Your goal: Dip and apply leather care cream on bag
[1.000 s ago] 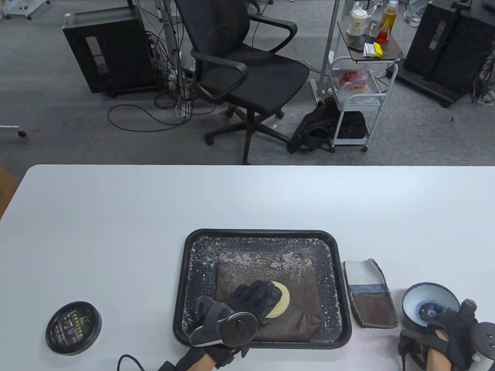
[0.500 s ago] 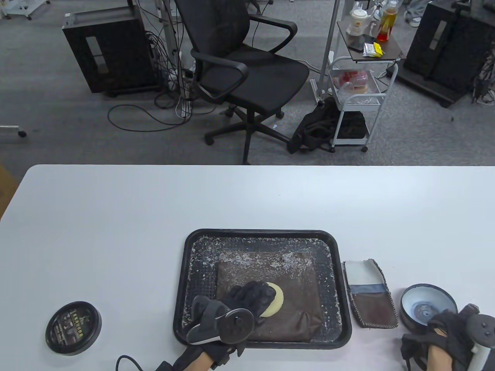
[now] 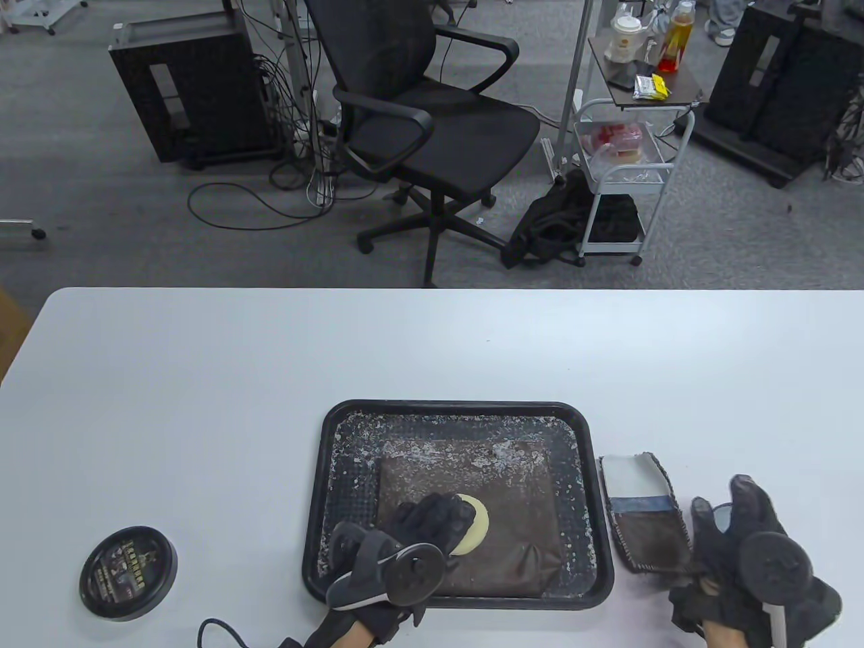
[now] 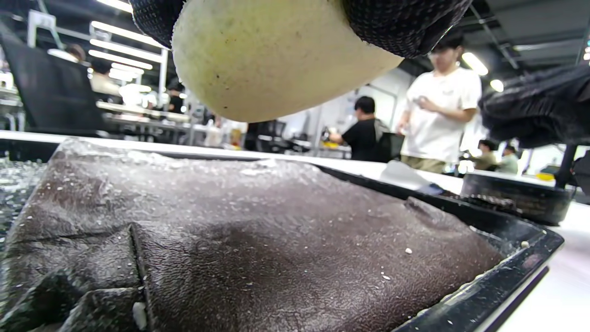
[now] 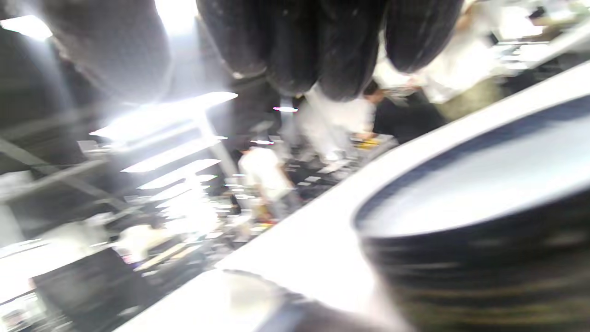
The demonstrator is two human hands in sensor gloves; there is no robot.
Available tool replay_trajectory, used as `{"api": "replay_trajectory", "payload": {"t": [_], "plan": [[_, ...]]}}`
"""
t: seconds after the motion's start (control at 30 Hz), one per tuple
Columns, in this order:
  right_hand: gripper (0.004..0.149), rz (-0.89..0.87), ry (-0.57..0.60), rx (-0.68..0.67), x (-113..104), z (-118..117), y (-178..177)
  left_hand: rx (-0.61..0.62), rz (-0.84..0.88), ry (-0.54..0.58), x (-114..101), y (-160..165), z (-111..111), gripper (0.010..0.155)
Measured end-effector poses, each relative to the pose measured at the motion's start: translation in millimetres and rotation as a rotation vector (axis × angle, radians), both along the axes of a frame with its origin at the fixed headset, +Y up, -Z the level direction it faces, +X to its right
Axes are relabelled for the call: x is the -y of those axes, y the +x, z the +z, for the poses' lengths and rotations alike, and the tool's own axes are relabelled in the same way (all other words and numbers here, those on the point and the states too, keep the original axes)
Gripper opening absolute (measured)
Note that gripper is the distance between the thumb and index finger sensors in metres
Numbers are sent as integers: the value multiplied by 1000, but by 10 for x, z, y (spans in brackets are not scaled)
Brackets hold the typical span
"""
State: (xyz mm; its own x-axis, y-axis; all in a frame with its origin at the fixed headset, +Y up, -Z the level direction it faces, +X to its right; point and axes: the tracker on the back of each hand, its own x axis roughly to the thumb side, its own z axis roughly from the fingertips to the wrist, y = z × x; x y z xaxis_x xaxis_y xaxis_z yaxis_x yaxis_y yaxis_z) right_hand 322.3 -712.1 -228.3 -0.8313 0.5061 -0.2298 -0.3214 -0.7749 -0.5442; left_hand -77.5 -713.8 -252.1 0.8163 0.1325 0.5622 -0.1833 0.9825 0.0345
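Left wrist view: my left hand (image 4: 295, 18) grips the sponge (image 4: 272, 60) just above the bag (image 4: 230, 249); the table view cannot show that gap.
Right wrist view: blurred; my right hand (image 3: 746, 563) has fingers (image 5: 295, 50) hanging loose, holding nothing, near the jar (image 5: 484, 216).
Surface: white table (image 3: 202, 378); bag lies in the black tray (image 3: 459, 409); lid (image 3: 128, 572) far left; pouch (image 3: 646, 513) beside the tray.
Room: office chair (image 3: 418, 115), cart (image 3: 631, 148).

text: none legible | black round lid (image 3: 128, 573): printed label, too small to read
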Motion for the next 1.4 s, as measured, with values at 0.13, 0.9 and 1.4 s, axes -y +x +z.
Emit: {"api": "replay_trajectory", "payload": {"t": [0.13, 0.9, 1.4], "plan": [[51, 228, 32, -238, -103, 6, -632, -23, -5, 0, 3, -29, 3, 66], [36, 556, -372, -693, 381, -231, -1566, -20, -85, -16, -23, 246, -184, 67], [39, 491, -439, -723, 360, -247, -1487, -134, -113, -123, 107, 1133, -830, 68]]}}
